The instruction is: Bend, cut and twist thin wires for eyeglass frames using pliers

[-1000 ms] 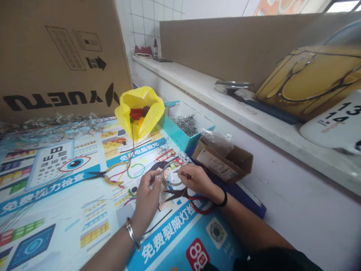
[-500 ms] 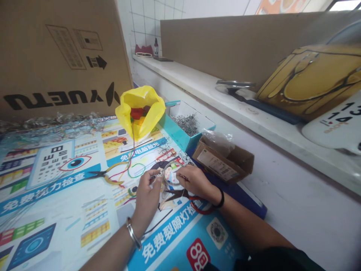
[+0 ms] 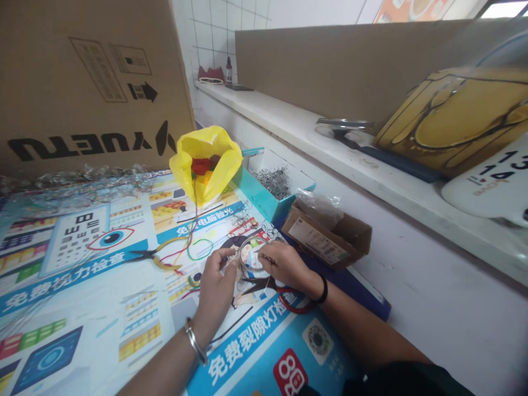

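In the middle of the table my left hand [image 3: 218, 281] is closed in a pinch at the left edge of a thin round ring [image 3: 241, 258], its thumb and forefinger against it. At the ring's right side my right hand [image 3: 286, 267] has its fingers pressed together; what they grip is too small to make out. A pale strand hangs below those fingers. Under the right hand lie scissors with red handles [image 3: 295, 303], their dark blades pointing left. Pliers with yellow handles [image 3: 165, 254] rest to the left, beside red, yellow and green cords [image 3: 190, 234].
A yellow bag [image 3: 226, 159] holding coloured material stands behind the hands. To its right are a teal box [image 3: 258, 193] of tangled metal pieces and a small cardboard box [image 3: 317, 245]. A large carton [image 3: 91, 71] stands at back left; a white ledge [image 3: 280, 113] runs along the right.
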`<action>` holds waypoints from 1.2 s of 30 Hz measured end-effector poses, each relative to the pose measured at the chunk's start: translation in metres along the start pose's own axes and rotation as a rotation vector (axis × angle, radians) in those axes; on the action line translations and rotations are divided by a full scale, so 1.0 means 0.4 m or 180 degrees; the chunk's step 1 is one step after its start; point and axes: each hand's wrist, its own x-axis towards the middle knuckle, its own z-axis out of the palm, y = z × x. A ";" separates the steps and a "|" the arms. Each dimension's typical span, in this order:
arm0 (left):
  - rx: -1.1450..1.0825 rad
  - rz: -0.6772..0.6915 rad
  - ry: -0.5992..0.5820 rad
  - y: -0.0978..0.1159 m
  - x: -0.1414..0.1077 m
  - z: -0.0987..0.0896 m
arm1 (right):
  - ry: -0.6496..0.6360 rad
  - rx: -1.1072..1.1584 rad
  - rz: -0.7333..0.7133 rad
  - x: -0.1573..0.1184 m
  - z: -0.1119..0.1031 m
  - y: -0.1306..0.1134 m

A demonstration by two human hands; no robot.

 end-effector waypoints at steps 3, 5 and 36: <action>0.0008 -0.0005 -0.0003 -0.002 0.000 0.000 | 0.0005 0.0001 -0.0016 0.001 -0.001 0.000; 0.0012 0.0008 -0.0011 -0.004 0.002 0.000 | 0.0001 0.0003 -0.0025 0.001 -0.001 -0.001; 0.0269 0.0259 -0.0136 -0.035 0.009 0.004 | 0.0097 0.0572 0.0126 0.002 -0.003 0.010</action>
